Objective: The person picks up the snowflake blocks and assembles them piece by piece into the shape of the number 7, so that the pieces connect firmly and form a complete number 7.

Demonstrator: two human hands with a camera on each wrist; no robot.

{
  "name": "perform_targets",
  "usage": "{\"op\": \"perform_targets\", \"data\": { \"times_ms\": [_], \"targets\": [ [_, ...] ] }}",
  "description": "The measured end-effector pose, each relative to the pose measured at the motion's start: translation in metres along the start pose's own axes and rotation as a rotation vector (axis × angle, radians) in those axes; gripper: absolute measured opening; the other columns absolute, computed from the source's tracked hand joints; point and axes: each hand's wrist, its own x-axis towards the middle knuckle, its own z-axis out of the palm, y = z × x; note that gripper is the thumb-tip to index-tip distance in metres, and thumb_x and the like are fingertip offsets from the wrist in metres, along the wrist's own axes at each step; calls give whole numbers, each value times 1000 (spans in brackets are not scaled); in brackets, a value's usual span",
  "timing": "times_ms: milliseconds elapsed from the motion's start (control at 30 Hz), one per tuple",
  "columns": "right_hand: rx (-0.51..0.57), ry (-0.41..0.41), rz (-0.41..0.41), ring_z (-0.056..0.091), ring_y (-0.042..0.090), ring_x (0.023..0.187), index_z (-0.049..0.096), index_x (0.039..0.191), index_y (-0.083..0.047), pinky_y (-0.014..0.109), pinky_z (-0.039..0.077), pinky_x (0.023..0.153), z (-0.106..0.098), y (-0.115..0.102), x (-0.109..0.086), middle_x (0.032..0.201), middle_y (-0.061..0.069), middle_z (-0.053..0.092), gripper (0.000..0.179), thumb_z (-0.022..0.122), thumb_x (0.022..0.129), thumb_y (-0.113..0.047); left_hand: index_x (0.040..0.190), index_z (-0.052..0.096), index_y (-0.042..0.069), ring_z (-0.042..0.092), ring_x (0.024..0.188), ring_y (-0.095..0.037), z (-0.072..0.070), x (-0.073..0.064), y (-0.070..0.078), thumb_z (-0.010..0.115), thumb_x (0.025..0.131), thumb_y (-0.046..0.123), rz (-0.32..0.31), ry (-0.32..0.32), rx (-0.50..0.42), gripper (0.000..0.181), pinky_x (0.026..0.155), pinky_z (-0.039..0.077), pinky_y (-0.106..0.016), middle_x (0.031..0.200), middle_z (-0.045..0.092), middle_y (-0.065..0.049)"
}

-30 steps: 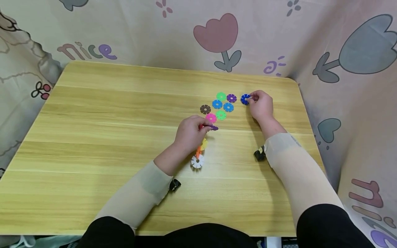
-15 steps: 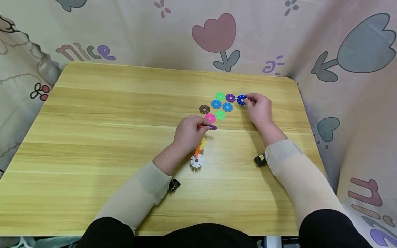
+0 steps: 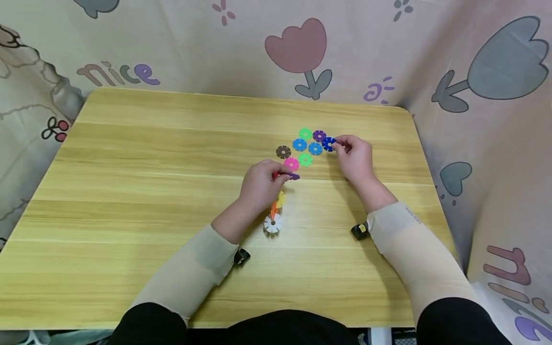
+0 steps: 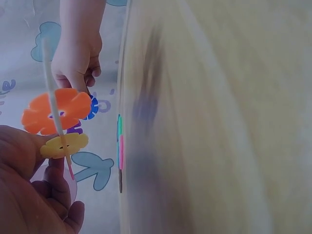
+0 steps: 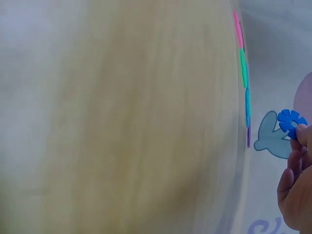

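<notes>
My left hand [image 3: 263,186] pinches a joined chain of notched plastic snowflake discs above the table. A purple disc [image 3: 294,177] pokes out at the fingertips, with a bit of red beside it. Below hang a yellow disc [image 4: 65,146], an orange disc [image 4: 56,111] and a white disc [image 3: 272,224], which stands edge-on in the left wrist view. Between thumb and fingers of my right hand [image 3: 356,155] is a dark blue snowflake disc [image 5: 289,122], raised off the table. In the head view it overlaps the right end of the loose discs.
Loose discs lie flat on the wooden table [image 3: 151,191]: brown [image 3: 283,152], pink [image 3: 291,164], purple [image 3: 319,136], two green and two lighter blue [image 3: 299,144]. Printed cloth [image 3: 207,57] hangs behind the table and at its sides.
My right hand has moved left and slightly nearer, carrying the dark blue disc toward the loose ones. The left hand and its chain stay nearly still.
</notes>
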Motion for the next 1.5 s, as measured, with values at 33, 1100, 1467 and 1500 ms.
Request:
{"op": "perform_targets", "data": {
  "times_ms": [33, 1100, 1467, 1500],
  "targets": [
    [5, -2, -2, 56, 22, 85, 76, 113, 3, 23, 45, 70, 0, 0, -1, 102, 18, 74, 17, 70, 104, -9, 109, 82, 11, 58, 78, -21, 0, 0, -1, 75, 101, 17, -1, 1, -2, 12, 66, 49, -33, 103, 70, -1],
    [157, 10, -195, 56, 17, 75, 74, 104, 8, 17, 45, 65, 3, -17, -43, 90, 18, 73, 9, 74, 96, 3, 108, 81, 10, 61, 85, -21, -3, 4, -2, 77, 100, 19, 37, 31, 30, 13, 76, 51, -34, 103, 73, -1],
    [251, -33, -203, 57, 16, 74, 75, 111, 7, 16, 46, 64, 7, -26, -55, 89, 18, 71, 15, 74, 96, 3, 106, 81, 12, 58, 80, -21, -3, 3, 0, 76, 100, 19, 14, 46, 14, 10, 71, 48, -35, 102, 72, 0],
    [258, -38, -203, 56, 16, 74, 75, 112, 7, 16, 46, 64, 8, -28, -57, 89, 18, 70, 17, 75, 96, 3, 106, 81, 12, 58, 80, -21, -3, 4, 0, 77, 100, 19, 16, 49, 14, 10, 71, 48, -34, 102, 71, 0]
  ]
}}
